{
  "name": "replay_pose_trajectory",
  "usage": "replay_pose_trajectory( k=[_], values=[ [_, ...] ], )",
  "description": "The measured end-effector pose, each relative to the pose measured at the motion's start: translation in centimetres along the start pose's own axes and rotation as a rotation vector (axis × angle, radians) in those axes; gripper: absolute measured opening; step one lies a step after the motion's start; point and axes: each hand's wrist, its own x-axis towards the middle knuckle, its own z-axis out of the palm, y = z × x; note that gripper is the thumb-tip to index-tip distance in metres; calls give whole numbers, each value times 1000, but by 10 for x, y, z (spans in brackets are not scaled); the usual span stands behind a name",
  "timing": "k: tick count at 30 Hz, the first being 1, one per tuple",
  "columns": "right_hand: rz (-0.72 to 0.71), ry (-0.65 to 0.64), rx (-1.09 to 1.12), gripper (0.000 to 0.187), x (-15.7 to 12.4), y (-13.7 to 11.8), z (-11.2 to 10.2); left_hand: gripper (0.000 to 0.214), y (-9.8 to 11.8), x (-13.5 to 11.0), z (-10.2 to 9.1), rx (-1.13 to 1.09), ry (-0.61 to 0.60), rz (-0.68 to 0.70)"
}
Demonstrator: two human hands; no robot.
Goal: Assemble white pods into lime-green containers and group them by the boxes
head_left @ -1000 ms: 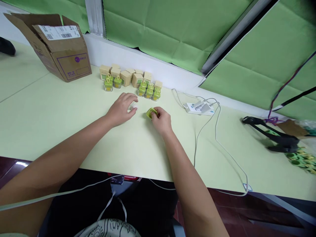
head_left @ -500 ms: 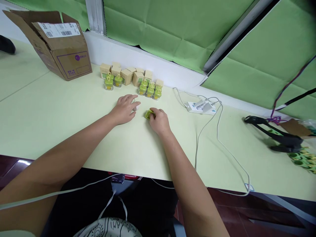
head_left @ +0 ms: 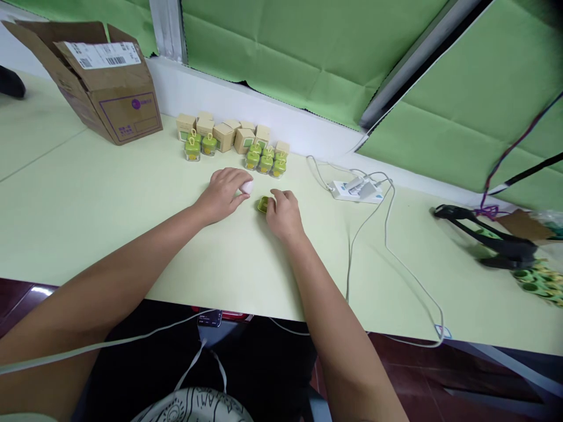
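Near the table's middle, my left hand (head_left: 224, 194) is closed, with a small pale pink rounded piece (head_left: 247, 187) between thumb and fingers. My right hand (head_left: 284, 214) rests just across from it, thumb at the edge of a small green lid-like piece (head_left: 263, 204) lying on the table. The index finger is raised off that piece and the fingers look apart; part of the piece is hidden behind the thumb. Beyond both hands stand several small clear jars with green looped lids (head_left: 265, 162), and another little group of the same jars (head_left: 192, 149) stands to their left.
Small kraft boxes (head_left: 224, 137) line up along the wall behind the jars. A large open cardboard carton (head_left: 127, 114) stands at the back left. To the right lie a power strip (head_left: 356, 191) with trailing white cables, a black stand-like object (head_left: 492, 234) and green pieces (head_left: 539, 284).
My left hand has closed around the pale pink piece and raised it slightly. My right hand's index finger has lifted from the green piece, which now shows more.
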Motion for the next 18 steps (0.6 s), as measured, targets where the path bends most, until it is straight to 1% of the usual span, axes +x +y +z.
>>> replay_pose_trajectory(
  k=[3, 4, 5, 7, 10, 12, 13, 15, 16, 18],
  values=[
    [-94, 168, 52, 46, -2, -7, -8, 36, 4, -1, -4, -83, 108, 8],
    [-116, 195, 103, 45, -4, -10, -10, 37, 6, -2, -5, -120, 137, 11],
    [-132, 193, 177, 44, -5, -13, -12, 38, 8, -3, -5, -157, 155, 21],
    [-146, 117, 375, 47, -9, -20, -14, 36, 13, -4, -5, -215, 163, 71],
    [-123, -8, 652, 55, -14, -29, -11, 29, 23, -6, -5, -226, 160, 169],
    [-94, -23, 749, 58, -14, -32, -8, 29, 27, -6, -6, -206, 154, 197],
    [-77, -14, 766, 57, -14, -32, -7, 33, 27, -6, -7, -194, 142, 197],
    [-39, 20, 758, 56, -12, -31, -5, 49, 23, -5, -9, -171, 120, 161],
    [-18, 51, 742, 55, -11, -29, -4, 59, 20, -5, -10, -160, 121, 119],
    [17, 127, 712, 53, -9, -25, -2, 78, 10, -5, -11, -138, 138, -9]
  ],
)
